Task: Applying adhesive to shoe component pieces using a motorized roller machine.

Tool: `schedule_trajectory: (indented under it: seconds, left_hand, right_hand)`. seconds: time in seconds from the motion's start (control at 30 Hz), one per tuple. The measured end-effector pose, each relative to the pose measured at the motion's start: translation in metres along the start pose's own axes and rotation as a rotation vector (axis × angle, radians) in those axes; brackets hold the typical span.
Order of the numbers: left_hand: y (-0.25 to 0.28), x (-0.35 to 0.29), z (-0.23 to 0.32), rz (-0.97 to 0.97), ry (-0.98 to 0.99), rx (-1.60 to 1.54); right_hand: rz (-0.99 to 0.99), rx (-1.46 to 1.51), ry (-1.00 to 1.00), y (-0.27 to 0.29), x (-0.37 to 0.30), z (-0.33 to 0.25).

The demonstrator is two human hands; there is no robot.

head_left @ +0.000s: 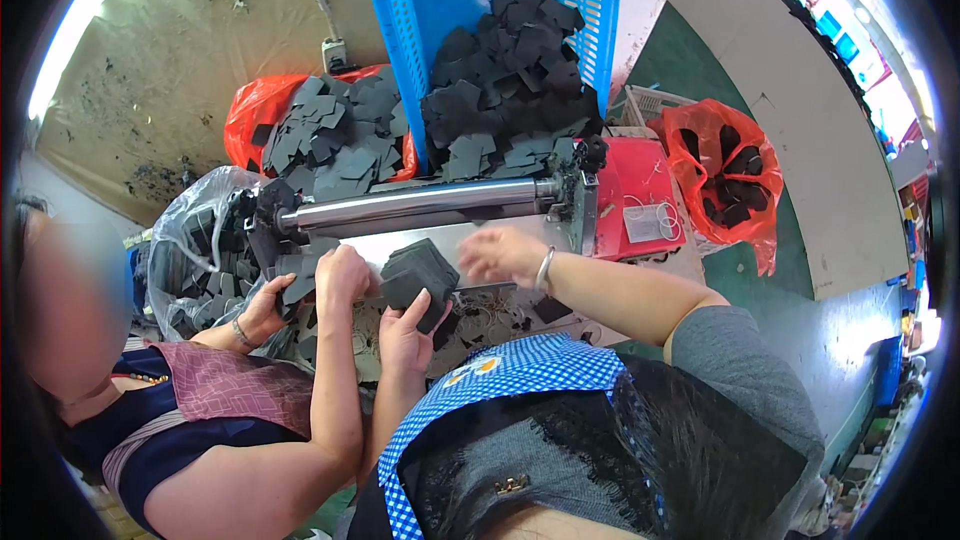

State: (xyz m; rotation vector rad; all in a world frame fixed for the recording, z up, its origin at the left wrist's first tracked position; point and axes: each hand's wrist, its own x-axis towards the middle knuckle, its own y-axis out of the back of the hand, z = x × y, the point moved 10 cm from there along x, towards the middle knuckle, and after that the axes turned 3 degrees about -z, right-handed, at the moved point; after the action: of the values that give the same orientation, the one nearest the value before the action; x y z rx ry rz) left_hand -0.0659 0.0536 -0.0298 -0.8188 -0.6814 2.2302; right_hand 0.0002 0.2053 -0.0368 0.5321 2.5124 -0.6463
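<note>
My left hand [403, 343] grips a stack of black square sheet pieces [418, 272], its thumb lying across the near edge. To the right of the stack, my right hand [503, 255] hovers over the metal plate [372, 243] of a roller machine, fingers apart and slightly blurred, nothing visible in them. A shiny steel roller [420, 206] runs across the machine just beyond both hands. Dark pieces lie beyond the roller.
A co-worker at my left has one hand [343, 273] by the plate and another [264, 312] holding dark pieces. Behind the roller stand a blue basket [402, 40] and a red bag [258, 105] of pieces. Another red bag [768, 225] sits right; a clear bag [172, 240] left.
</note>
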Motion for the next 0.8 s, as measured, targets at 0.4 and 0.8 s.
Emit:
schedule_trajectory:
  seconds: [0.4, 0.8]
  left_hand:
    - [-0.025, 0.009, -0.004, -0.107, 0.033, 0.001]
    - [-0.017, 0.01, 0.008, -0.046, -0.047, 0.028]
  right_hand:
    - [0.029, 0.101, -0.087, 0.011, -0.011, 0.025]
    - [-0.043, -0.073, 0.05, -0.005, -0.002, 0.007]
